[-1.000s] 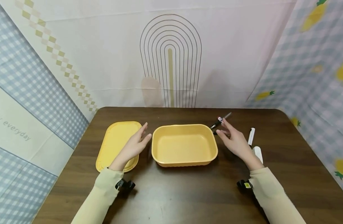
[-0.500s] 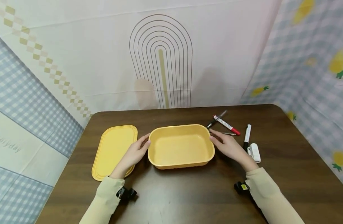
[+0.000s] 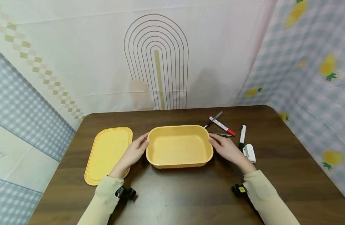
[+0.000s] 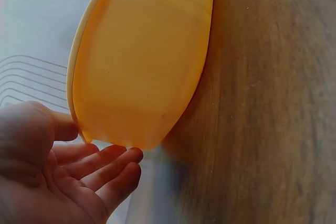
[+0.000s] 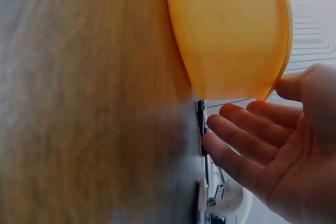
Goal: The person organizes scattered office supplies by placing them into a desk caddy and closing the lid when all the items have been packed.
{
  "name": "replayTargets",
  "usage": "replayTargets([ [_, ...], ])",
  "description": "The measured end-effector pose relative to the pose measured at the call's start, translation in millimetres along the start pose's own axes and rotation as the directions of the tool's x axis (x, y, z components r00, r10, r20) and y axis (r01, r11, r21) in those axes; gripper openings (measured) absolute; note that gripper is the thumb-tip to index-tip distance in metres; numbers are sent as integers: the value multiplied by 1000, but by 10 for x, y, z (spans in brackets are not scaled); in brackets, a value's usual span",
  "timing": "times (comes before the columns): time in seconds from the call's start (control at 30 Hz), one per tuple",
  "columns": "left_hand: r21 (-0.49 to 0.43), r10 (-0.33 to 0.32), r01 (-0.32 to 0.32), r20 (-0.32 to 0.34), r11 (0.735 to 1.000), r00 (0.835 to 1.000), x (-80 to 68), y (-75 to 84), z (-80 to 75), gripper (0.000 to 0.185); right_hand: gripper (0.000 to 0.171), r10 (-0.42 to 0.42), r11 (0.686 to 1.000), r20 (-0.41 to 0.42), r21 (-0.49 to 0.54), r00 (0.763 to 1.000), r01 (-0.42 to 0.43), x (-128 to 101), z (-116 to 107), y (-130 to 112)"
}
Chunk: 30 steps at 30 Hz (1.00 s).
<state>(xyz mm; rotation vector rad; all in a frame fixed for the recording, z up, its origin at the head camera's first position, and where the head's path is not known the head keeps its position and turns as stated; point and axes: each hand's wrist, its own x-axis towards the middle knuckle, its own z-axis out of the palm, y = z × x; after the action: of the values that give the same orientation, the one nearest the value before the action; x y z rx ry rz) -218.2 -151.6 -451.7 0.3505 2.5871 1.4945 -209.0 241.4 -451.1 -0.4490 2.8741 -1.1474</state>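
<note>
L hand [image 3: 134,150] + R hand [image 3: 224,148] flat vs yellow tub [image 3: 179,146] ends, fingers relaxed, no grip; likely steadying it on worktop [image 3: 287,175].

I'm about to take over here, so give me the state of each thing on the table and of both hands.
Yellow container: open, empty, upright on the table.
Yellow lid: off, lying flat left of the container.
Left hand: fingers relaxed, at the container's left end.
Right hand: fingers relaxed, at its right end.
Red-capped marker: capped, lying flat.
Black-capped marker: capped, lying flat.
</note>
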Motion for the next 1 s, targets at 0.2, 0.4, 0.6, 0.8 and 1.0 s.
replayTargets([
  [0.2,-19,-11,11,-14,1000,1000,-14,-40,-26,53,50,-12,1000,1,-1,1000,12,24,34,-33],
  [0.4,-49,-16,15,-25,999,1000,-24,-27,-50,52,46,-33,999,-20,-31,999,33,54,3,-52],
  [0.6,-78,-5,3,-20,997,1000,-14,-19,-52,51,44,-51,998,-73,-51,996,47,89,-229,-117],
  [0.8,-88,11,-11,-10,996,1000,1,-35,-29,52,41,-66,995,-144,-85,987,54,171,-545,-189],
  [1.0,-87,-3,2,-8,996,1000,11,-70,27,50,39,-97,980,-162,-186,982,66,331,-717,-186],
])
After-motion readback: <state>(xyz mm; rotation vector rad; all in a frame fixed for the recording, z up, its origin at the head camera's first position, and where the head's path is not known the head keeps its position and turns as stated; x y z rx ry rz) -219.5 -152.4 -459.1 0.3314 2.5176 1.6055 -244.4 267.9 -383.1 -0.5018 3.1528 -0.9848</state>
